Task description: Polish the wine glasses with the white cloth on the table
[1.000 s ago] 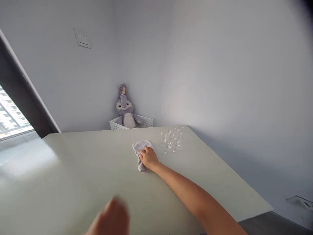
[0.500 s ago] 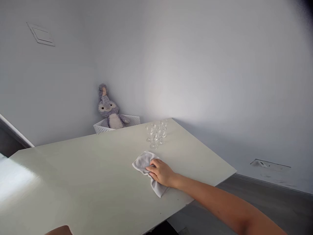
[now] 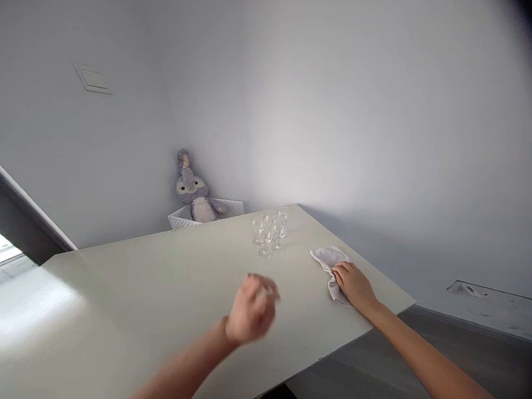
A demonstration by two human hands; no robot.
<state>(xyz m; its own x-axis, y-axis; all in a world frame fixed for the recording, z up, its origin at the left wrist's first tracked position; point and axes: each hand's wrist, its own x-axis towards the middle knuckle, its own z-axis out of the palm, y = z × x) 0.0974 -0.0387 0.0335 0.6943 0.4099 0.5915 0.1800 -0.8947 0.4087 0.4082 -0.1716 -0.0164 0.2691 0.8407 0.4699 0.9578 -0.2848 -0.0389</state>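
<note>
My right hand presses a pale grey cloth with a white edge against the table near its right side, fingers bent over the bunched fabric. My left hand is curled closed above the middle of the table, smeared by motion. Something pale shows faintly at its fingers, too blurred to name. Beyond it several small clear stemmed glasses stand upright in a tight cluster near the far edge; neither hand touches them.
The white table has its far right corner near the wall. Behind it, a grey plush toy sits in a white perforated basket. A wall switch is at upper left, and the table's right edge drops to a dark floor.
My right hand has slid the cloth rightward across the table. My left forearm and hand have come up from the bottom edge to the middle. The view has shifted slightly.
</note>
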